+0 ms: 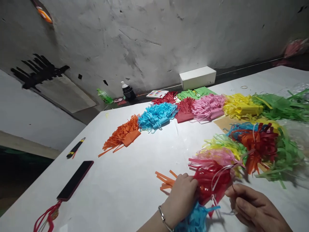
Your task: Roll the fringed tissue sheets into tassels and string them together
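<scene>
My left hand [181, 196], with a silver bracelet on its wrist, closes over a bunch of fringed paper tassels: orange strips [164, 181] stick out to the left, red fringe [209, 180] to the right and blue fringe [194, 219] below. My right hand [253, 206] pinches a thin pale ribbon [218, 180] that loops up over the red fringe. A garland of pink, yellow-green, red and green tassels [253, 148] trails away from the red fringe to the right.
On the white table [125, 193] a row of folded fringed paper stacks runs orange [123, 135], blue [156, 116], red, pink [208, 108], yellow, green. A black phone [75, 180], a utility knife [75, 148], a white box [197, 77] and a bottle [127, 91] lie around.
</scene>
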`<move>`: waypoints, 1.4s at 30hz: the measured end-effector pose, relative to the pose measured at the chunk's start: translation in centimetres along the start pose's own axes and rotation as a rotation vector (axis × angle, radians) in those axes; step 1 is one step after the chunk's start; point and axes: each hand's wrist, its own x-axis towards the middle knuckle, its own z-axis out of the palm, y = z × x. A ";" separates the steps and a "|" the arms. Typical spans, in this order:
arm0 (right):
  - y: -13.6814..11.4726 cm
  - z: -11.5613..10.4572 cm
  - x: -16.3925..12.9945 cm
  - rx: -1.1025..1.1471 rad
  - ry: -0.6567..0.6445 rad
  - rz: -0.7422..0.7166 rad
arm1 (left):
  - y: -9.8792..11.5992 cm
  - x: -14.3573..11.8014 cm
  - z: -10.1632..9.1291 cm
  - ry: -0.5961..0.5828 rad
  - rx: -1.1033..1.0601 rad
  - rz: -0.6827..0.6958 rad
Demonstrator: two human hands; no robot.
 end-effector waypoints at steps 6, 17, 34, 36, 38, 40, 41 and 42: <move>-4.6 -4.1 1.7 0.150 0.490 -0.192 | -2.5 -2.9 -1.7 0.104 -0.066 -0.161; -3.3 -2.6 2.7 -0.480 0.333 -0.346 | -2.4 -5.3 -2.7 0.336 -0.360 -0.199; -1.8 8.9 2.7 -0.765 -0.268 -0.606 | -1.0 -7.4 -1.1 0.731 -0.350 -0.101; -0.9 9.1 2.7 -0.728 -0.215 -0.576 | -0.7 -7.2 -0.7 0.772 -0.329 -0.048; -0.2 9.4 2.7 -0.683 -0.207 -0.541 | -0.3 -6.7 -0.4 0.705 -0.351 0.071; 0.1 9.3 2.8 -0.660 -0.199 -0.507 | 0.0 -6.2 -0.2 0.626 -0.465 0.130; 0.1 9.2 2.8 -0.671 -0.191 -0.504 | 0.0 -6.1 -0.2 0.603 -0.577 0.117; -0.1 8.9 2.8 -0.699 -0.184 -0.520 | 0.0 -6.0 -0.2 0.594 -0.719 0.075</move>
